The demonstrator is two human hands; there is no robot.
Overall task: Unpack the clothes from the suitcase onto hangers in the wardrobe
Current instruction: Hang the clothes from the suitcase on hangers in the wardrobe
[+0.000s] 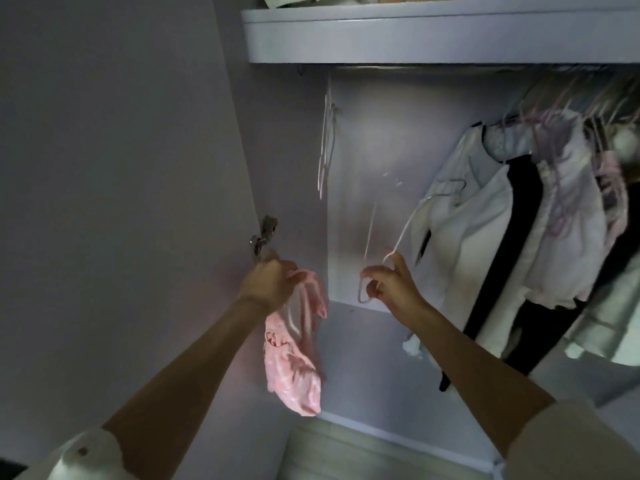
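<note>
I stand in front of the open wardrobe. My left hand (273,282) grips the thin straps of a small pink garment (294,372), which dangles below it beside the door. My right hand (391,284) holds a thin white hanger (405,233) near its lower end; the hanger is blurred and slants up to the right towards the hanging clothes. The two hands are about a hand's width apart. Under the shelf runs the wardrobe rail (450,68). No suitcase is in view.
White and black garments (502,237) hang on the rail at the right. A few bare white hangers (325,147) hang at the left end. The open door (121,168) with its hinge (263,233) stands to my left. A shelf (415,36) spans above.
</note>
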